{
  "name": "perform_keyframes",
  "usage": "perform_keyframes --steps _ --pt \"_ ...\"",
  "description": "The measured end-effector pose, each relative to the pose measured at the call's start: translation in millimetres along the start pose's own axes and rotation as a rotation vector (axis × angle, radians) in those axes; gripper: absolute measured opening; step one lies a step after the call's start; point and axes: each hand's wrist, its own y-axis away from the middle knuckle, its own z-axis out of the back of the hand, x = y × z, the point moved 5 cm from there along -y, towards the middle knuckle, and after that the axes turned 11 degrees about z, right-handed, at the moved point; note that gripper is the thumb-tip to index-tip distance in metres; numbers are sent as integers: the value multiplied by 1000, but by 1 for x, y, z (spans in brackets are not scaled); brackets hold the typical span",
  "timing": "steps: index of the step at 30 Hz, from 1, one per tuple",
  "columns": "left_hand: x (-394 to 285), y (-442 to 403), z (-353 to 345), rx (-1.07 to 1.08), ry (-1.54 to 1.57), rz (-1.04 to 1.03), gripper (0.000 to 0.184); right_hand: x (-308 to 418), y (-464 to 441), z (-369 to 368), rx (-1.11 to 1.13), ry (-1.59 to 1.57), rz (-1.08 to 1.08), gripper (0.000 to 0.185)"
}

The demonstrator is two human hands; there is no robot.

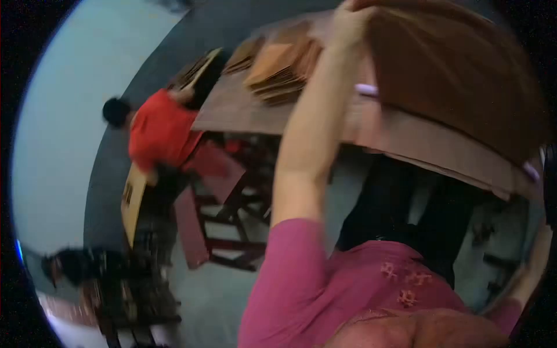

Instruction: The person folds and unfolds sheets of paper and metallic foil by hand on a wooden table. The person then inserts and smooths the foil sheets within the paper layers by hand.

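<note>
My left arm reaches up across the view, and my left hand (353, 7) at the top edge is closed on the corner of a large dark brown sheet (452, 75). Blur keeps me from telling whether it is cloth, leather or paper. The raised sheet hangs over paler pinkish-brown sheets (423, 136) on the table (232, 107). Small lilac objects (366, 89) show at the sheet's lower edge. My right forearm (531, 255) runs up the right border; its hand is out of sight.
Stacks of folded brown pieces (275, 72) lie on the table left of my arm. A person in a red shirt (162, 127) works at the left, near a dark red bench (194, 226). Another person in dark clothes (81, 264) is at the lower left.
</note>
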Motion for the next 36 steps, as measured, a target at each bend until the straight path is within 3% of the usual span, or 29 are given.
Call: perform_keyframes --steps 3,6,9,10,22,25,36 --pt "-20 -5 -19 198 48 72 30 33 28 94 -102 158 -33 34" --pt "-39 -12 -27 139 8 40 26 59 53 153 -209 208 -75 35" --pt "-54 -1 -35 4 -26 140 28 65 64 182 -289 189 -109 36" --pt "-51 -9 -30 54 -23 151 28 64 64 189 -308 174 -117 36" --pt "-15 -18 -14 119 89 142 24 54 71 213 -370 60 -154 39" --pt "-16 -22 -11 99 78 95 24 42 74 214 -345 61 -63 39" --pt "-32 -7 -32 61 171 151 28 47 67 218 -395 -11 -158 24"
